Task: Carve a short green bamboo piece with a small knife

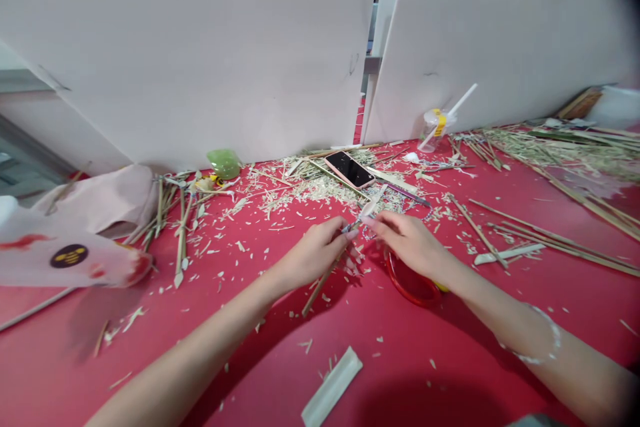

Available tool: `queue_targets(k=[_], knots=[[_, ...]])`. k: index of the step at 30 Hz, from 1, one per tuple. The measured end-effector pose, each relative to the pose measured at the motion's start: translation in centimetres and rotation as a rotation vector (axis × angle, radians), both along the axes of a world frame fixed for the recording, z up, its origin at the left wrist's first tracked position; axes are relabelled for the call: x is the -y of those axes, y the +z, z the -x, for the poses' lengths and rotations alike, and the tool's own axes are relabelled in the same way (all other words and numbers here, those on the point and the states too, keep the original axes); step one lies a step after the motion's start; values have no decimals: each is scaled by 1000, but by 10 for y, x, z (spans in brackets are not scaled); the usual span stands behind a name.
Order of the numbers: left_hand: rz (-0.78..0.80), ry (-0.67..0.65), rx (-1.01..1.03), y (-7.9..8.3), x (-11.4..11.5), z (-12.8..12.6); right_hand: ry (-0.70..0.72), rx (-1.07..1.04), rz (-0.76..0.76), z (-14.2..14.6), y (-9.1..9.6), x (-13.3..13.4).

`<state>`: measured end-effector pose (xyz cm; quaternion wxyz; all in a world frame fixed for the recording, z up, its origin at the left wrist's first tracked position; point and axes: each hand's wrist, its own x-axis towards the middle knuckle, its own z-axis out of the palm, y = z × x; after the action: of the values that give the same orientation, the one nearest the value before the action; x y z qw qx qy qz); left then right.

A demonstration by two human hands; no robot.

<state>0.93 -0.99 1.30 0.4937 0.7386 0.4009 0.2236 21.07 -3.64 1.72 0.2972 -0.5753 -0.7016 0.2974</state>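
My left hand (320, 247) is closed in a pinch around a thin plant stem (316, 295), whose lower end slants down to the left. A pale pointed strip (375, 201) rises between the fingertips of both hands. Touching the same spot, my right hand (413, 243) is pinched at the stem's upper part. Something thin and bluish-white, perhaps string, shows at the fingertips; its exact kind is too small to tell. Under my right wrist lies a red loop-shaped handle (413, 285), partly hidden by the hand. Closer to me rests a flat pale strip (333, 387).
A phone (350, 169) lies amid pale shavings. A plastic cup (434, 127) with a straw stands near the white boards (225, 67). Long stems (565, 240) lie at right, short stalks (183, 233) at left. A printed bag (100, 257) sits on the red table (240, 360).
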Motion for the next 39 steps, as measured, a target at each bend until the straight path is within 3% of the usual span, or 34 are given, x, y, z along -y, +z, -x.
queue_targets(k=[5, 9, 12, 14, 18, 24, 30, 35, 39], knots=[[-190, -69, -124, 3, -1, 1, 117, -288, 37, 16, -18, -9], [-287, -136, -356, 8, -6, 8, 118, -408, 149, 16, -22, -8], [-430, -30, -457, 7, -10, 13, 73, -452, 203, 14, -21, -7], [-468, -1, -407, 4, -10, 12, 70, -457, 193, 13, -22, -7], [-465, -84, -255, -4, -6, 3, 95, -477, 143, 14, -29, -8], [-372, -97, -72, -4, -11, 3, 102, -590, 191, 13, -32, -9], [-472, -218, -66, 8, -16, 9, 116, -666, 196, 12, -28, -10], [-451, -155, -132, 3, -17, 7, 121, -645, 187, 11, -30, -11], [-495, -140, -248, -4, -9, 2, 119, -503, 58, 12, -34, -9]])
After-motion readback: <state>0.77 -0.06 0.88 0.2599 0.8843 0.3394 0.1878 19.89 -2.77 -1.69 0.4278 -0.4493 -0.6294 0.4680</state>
